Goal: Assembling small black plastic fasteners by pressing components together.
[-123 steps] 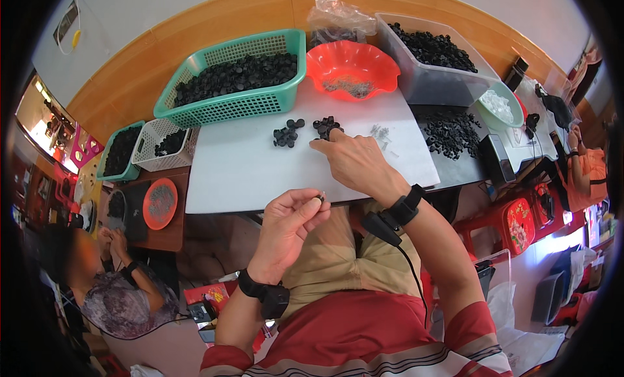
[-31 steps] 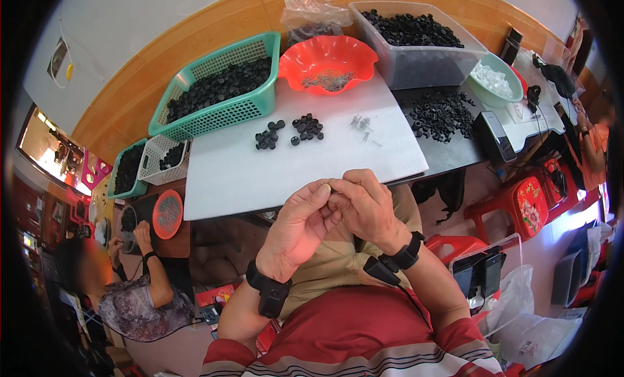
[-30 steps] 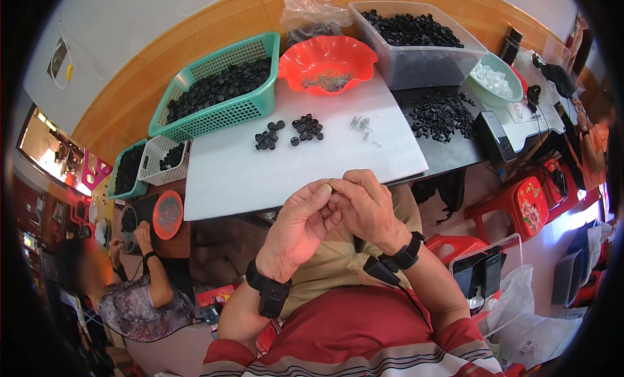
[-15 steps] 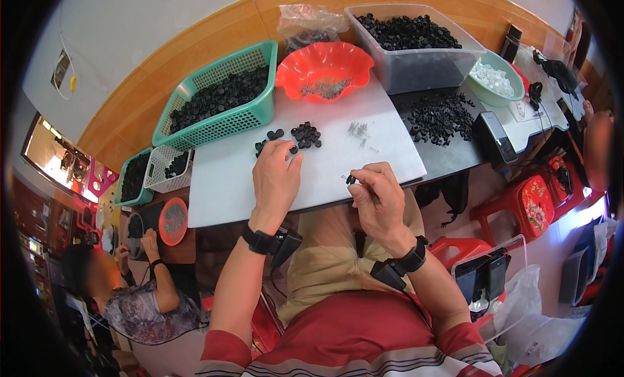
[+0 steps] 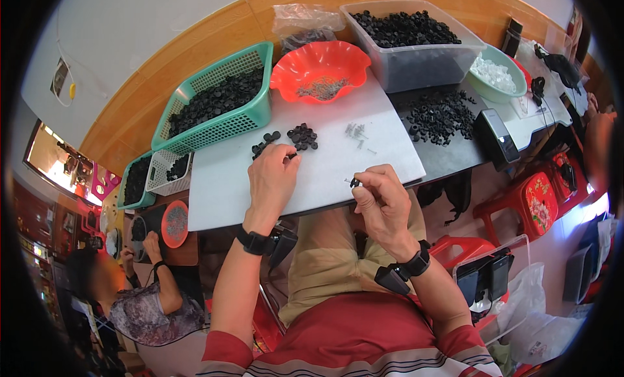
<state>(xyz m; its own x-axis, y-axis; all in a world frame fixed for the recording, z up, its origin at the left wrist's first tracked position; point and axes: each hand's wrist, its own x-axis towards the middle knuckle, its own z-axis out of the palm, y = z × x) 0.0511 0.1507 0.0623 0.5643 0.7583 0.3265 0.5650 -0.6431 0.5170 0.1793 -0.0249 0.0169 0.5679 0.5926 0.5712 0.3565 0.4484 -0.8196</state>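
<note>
My left hand [image 5: 272,185] is over the white board [image 5: 224,195], its thumb and forefinger closed on a small black cap [image 5: 292,156], mostly hidden by the fingers. Just beyond it lie two small clusters of black caps [image 5: 303,136]. My right hand [image 5: 385,205], at the board's near edge, pinches a small black plastic part [image 5: 355,182] between thumb and forefinger. A thin metal screw [image 5: 347,180] sticks out leftward from that part. Several loose screws [image 5: 355,131] lie on the board beyond my right hand.
Behind the board stand a green basket [image 5: 250,120] of black caps, a red wavy bowl [image 5: 286,84] of screws and a clear bin [image 5: 416,68] of black parts. A black parts pile [image 5: 442,120] lies to the right, near a pale green bowl [image 5: 494,94]. A co-worker [image 5: 153,312] sits at left.
My left hand has shifted slightly down and closed on the black cap at its fingertips. My right hand still pinches the black part, almost in the same place. The view has tilted slightly.
</note>
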